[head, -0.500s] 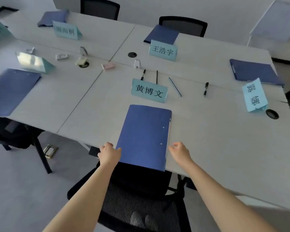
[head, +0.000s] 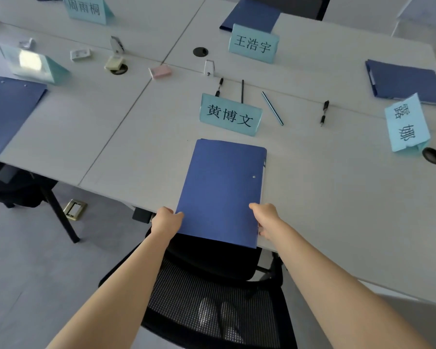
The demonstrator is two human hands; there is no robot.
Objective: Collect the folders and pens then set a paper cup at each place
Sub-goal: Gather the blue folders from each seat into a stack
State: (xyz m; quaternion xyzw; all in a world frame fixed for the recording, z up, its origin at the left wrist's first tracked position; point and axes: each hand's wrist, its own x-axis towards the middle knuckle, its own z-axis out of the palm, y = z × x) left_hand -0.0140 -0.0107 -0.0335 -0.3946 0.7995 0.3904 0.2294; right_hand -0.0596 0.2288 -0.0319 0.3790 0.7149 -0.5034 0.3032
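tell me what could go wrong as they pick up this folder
The blue folder hangs over the table edge above the chair; the left hand and right hand grip only its near corners, so it could sag or slip down. Lifted with its far end dragging, it might knock the name card into the pens behind it.
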